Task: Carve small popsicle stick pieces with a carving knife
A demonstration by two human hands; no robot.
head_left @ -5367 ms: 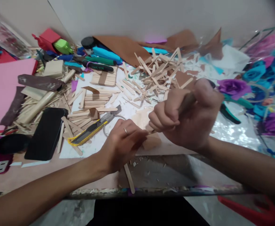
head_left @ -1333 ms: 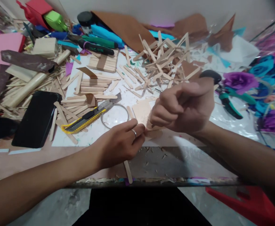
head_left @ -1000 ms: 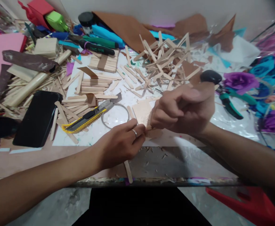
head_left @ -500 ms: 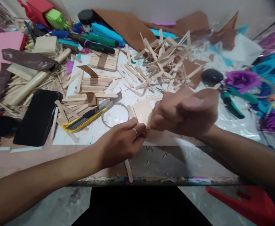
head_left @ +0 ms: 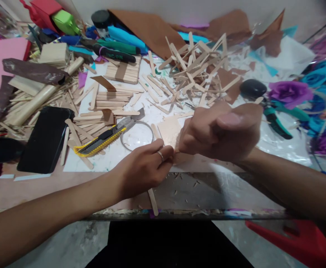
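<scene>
Bringing their fingertips close together in the head view, the bare left hand point(head_left: 147, 165) and bare right hand point(head_left: 220, 130) are above the near part of a white paper sheet point(head_left: 76, 162) on the pinkish-brown desk point(head_left: 107, 191). Both have curled fingers, but I cannot tell what either grip holds. A pale, thin, square wooden piece point(head_left: 167, 130) lies just beyond their fingertips, partly covered by them. One flat wooden stick point(head_left: 152, 203) emerges beneath the left hand towards the desk's near edge. Left lies a yellow-and-grey utility knife point(head_left: 104, 141); far, a loose heap of pale wooden sticks point(head_left: 196, 70); right, green-handled pliers point(head_left: 277, 123).
</scene>
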